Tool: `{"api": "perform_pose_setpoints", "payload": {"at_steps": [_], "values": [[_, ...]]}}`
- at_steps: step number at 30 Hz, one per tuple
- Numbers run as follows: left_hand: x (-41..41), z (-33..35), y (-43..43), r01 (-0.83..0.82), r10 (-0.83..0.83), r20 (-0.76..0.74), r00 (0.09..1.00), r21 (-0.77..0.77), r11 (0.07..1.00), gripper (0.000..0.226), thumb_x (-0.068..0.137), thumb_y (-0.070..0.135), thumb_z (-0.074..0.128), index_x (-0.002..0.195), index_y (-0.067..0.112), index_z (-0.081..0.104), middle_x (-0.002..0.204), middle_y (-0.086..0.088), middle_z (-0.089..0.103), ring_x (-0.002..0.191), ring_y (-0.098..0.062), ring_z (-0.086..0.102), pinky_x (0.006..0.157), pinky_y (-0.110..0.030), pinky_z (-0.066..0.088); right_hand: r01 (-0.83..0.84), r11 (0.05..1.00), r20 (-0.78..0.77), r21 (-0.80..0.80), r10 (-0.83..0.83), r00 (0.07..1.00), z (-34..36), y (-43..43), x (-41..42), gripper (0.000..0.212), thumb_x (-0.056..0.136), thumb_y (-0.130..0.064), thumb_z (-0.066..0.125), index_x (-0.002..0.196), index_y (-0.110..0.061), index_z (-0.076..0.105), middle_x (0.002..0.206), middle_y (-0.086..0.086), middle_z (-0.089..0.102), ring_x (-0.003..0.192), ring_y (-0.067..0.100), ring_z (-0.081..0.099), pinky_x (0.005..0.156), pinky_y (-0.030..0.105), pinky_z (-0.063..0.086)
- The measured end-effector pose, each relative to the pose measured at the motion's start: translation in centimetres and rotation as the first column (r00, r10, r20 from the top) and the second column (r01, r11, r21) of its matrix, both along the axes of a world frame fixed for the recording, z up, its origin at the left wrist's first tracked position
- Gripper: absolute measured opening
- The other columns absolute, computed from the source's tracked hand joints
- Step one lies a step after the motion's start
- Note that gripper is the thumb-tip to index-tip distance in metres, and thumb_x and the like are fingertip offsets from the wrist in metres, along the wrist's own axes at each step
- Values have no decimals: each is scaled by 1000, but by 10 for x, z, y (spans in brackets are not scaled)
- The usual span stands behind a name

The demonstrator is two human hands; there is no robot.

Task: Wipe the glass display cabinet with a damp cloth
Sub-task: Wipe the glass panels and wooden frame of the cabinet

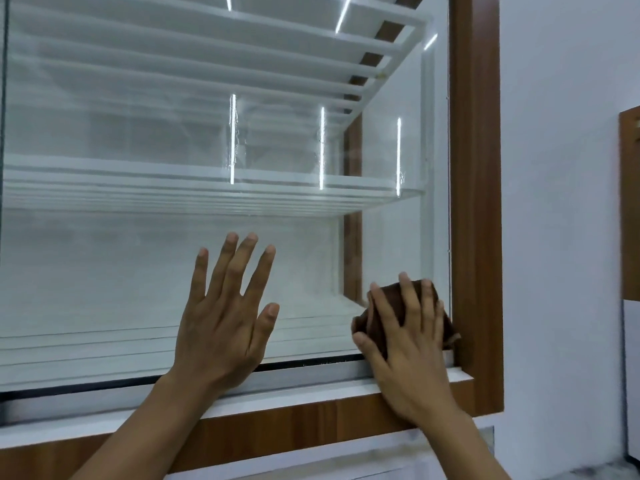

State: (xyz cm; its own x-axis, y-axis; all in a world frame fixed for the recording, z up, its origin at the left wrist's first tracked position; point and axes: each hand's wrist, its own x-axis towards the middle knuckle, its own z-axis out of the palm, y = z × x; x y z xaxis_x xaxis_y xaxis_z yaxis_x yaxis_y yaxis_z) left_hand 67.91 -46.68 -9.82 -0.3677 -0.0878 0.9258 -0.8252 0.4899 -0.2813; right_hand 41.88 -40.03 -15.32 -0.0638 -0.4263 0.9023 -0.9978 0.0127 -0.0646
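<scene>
The glass display cabinet fills the view, its glass front [138,271] showing white shelves behind it. A brown wooden frame [476,202] runs up the right side and along the bottom. My left hand [225,317] lies flat on the glass with fingers spread, holding nothing. My right hand [407,337] presses a dark brown cloth [384,299] against the glass in the lower right corner, next to the frame. Most of the cloth is hidden under my fingers.
A white sill [311,386] runs below the glass, with a black seal strip above it. A white wall [561,168] stands to the right of the cabinet, and a brown panel [628,202] shows at the far right edge.
</scene>
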Motion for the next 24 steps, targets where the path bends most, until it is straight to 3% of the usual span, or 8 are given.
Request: {"api": "perform_pose_setpoints", "payload": {"at_steps": [3,5,9,14,15,19,24], "values": [[0,0,-1,-17,17,22,1000,-2,1000,65,103,47,15,158,13,21,168,-14,13,157,-30,9,124,-59,9,-28,996,181,-82,43,982,43,-3,-18,69,94,-72,21,156,-46,7,167,-7,-17,153,21,-26,124,58,-5],[-3,5,0,-41,41,33,999,-1,999,65,103,48,15,159,14,21,168,-13,12,157,-30,8,125,-60,7,-22,991,183,-134,47,982,82,-9,-16,69,94,-70,20,157,-44,8,168,-6,-15,153,22,-25,124,59,-4],[-15,42,0,-28,28,-11,1000,-9,1000,65,103,48,13,160,17,15,169,-11,5,157,-29,1,126,-56,-2,-32,984,51,-174,41,998,129,-18,3,68,96,-67,25,158,-41,13,169,1,-4,155,28,-16,124,58,-8],[-21,81,1,10,-10,-79,997,1,1000,64,103,47,10,161,21,8,170,-7,-1,157,-26,-6,126,-56,-3,-123,979,-259,-163,78,963,78,-17,5,67,98,-65,33,158,-39,20,170,1,4,156,31,-7,120,70,1],[-22,81,0,1,-1,-75,997,-3,1000,63,103,47,10,161,21,8,170,-7,-2,157,-25,-6,126,-57,-3,-116,976,-249,-185,68,966,78,-18,-4,68,97,-66,32,158,-38,20,170,1,5,157,30,-6,119,71,2],[-25,91,0,-34,33,-50,998,-26,999,63,103,48,9,161,22,6,170,-7,-4,157,-26,-8,125,-57,-4,-45,960,46,-277,60,997,146,-22,-22,71,94,-67,28,158,-40,11,170,-3,2,156,25,-9,122,65,3],[-37,175,-3,-28,26,-39,999,-43,999,63,104,47,14,161,20,8,170,-9,-2,157,-29,-5,125,-57,-4,-57,938,-23,-343,52,998,240,-31,-16,72,94,-65,33,158,-36,17,169,0,7,157,25,-6,124,60,-3]]}}
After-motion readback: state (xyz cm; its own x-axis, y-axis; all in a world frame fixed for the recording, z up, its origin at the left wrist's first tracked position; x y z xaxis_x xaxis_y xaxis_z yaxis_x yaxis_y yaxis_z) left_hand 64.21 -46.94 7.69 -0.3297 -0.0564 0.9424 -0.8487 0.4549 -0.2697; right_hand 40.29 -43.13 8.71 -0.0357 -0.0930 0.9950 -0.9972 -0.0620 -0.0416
